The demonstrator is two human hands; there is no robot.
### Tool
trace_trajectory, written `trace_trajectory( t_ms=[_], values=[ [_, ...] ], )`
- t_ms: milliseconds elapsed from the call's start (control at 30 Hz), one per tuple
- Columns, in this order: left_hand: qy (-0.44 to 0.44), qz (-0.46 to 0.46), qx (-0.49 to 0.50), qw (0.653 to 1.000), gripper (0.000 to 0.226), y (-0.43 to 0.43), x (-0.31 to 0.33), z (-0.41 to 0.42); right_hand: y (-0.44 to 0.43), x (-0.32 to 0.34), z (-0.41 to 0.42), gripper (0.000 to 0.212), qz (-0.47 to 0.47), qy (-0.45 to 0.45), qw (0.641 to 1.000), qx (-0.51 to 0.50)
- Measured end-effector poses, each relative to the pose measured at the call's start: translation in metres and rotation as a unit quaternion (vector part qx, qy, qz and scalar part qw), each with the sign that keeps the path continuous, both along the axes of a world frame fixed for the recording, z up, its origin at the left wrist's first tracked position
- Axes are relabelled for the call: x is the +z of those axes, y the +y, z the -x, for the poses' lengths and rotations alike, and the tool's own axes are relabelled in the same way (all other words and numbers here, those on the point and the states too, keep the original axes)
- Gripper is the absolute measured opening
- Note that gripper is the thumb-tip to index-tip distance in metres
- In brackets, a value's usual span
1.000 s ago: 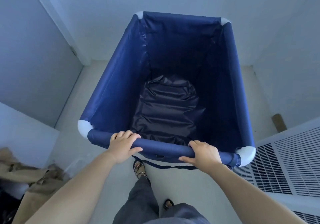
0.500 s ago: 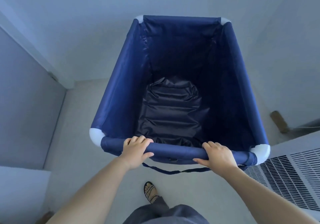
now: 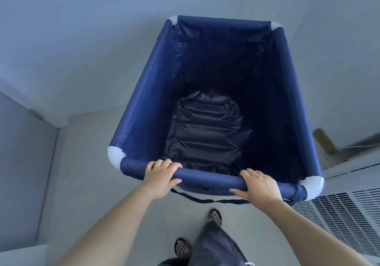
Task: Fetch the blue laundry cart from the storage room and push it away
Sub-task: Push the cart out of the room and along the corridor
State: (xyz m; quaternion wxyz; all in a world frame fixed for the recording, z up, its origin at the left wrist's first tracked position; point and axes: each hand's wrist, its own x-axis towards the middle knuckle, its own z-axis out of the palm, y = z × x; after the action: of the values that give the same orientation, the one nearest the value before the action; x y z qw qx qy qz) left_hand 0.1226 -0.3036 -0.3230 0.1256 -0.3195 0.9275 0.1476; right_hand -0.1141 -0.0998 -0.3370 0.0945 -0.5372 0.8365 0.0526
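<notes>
The blue laundry cart point(image 3: 144, 101) fills the middle of the head view, a deep navy fabric bin with white rounded corner pieces. Only dark crumpled lining shows at its bottom. My left hand point(image 3: 160, 175) grips the near top rail left of centre. My right hand point(image 3: 259, 185) grips the same rail nearer the right corner. A dark strap point(image 3: 197, 198) hangs below the rail between my hands. The cart's wheels are hidden.
A pale wall rises ahead and to the left, with a door frame corner point(image 3: 61, 121) at left. A white louvred unit point(image 3: 349, 214) stands close on the right, touching the cart's corner. A tan wooden piece point(image 3: 324, 140) leans beside it. My sandalled feet point(image 3: 214, 217) are on the light floor.
The cart and I have moved forward; the bags and clutter at lower left have dropped out of view, and the wall ahead is nearer. Both hands keep their grip on the rail.
</notes>
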Motion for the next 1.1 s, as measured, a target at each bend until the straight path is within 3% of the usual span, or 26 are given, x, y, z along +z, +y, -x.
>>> trace_trajectory(
  t_ms=[667,1100],
  values=[
    [-0.042,-0.001,-0.033,0.999,0.038,-0.129,0.012,0.127,-0.11,0.006,0.094,0.048,0.107,0.025,0.994,-0.022],
    [-0.031,0.001,-0.031,0.999,0.037,-0.133,0.012,0.128,-0.112,-0.006,0.094,0.05,0.146,0.017,0.989,-0.015]
  ],
)
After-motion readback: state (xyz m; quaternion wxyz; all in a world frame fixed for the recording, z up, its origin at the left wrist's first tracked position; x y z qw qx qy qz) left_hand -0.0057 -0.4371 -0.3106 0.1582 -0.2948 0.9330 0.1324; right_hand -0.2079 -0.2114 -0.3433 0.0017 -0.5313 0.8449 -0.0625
